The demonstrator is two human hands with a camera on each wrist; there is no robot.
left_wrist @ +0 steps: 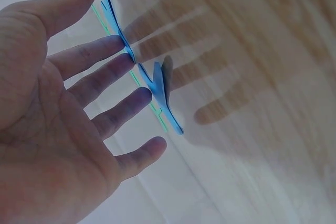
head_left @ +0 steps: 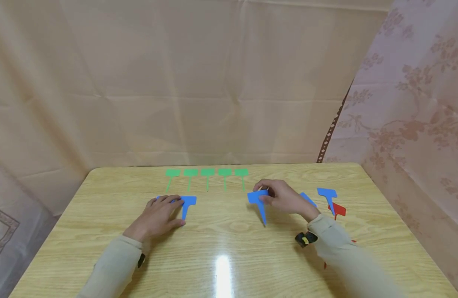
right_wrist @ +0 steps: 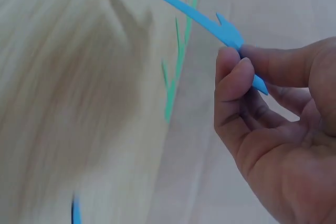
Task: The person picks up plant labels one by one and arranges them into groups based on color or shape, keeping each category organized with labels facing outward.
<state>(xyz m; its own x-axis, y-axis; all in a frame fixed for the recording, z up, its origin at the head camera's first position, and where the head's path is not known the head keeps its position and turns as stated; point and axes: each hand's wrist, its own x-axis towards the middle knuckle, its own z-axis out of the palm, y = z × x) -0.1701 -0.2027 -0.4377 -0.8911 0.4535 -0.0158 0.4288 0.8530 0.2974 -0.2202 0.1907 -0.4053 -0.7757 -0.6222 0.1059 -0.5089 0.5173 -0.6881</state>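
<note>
My right hand (head_left: pixel 285 196) pinches a blue T-shaped marker (head_left: pixel 259 203) by its wide head, thumb against fingertips, its pointed stem hanging down over the table. The right wrist view shows this blue marker (right_wrist: pixel 184 9) held off the wood, its shadow below. My left hand (head_left: pixel 158 216) rests with spread fingers on blue markers lying on the table; one blue marker (head_left: pixel 189 201) shows beside its fingers, and part of another is under the hand. In the left wrist view the fingertips of the left hand (left_wrist: pixel 79 87) touch the blue pieces (left_wrist: pixel 163 100).
A row of several green markers (head_left: pixel 208 172) lies along the back of the wooden table (head_left: pixel 221 231). At the right are two blue markers, one (head_left: pixel 327 193) overlapping a red marker (head_left: pixel 338 210), with more red bits partly hidden by the right sleeve. Curtains hang behind.
</note>
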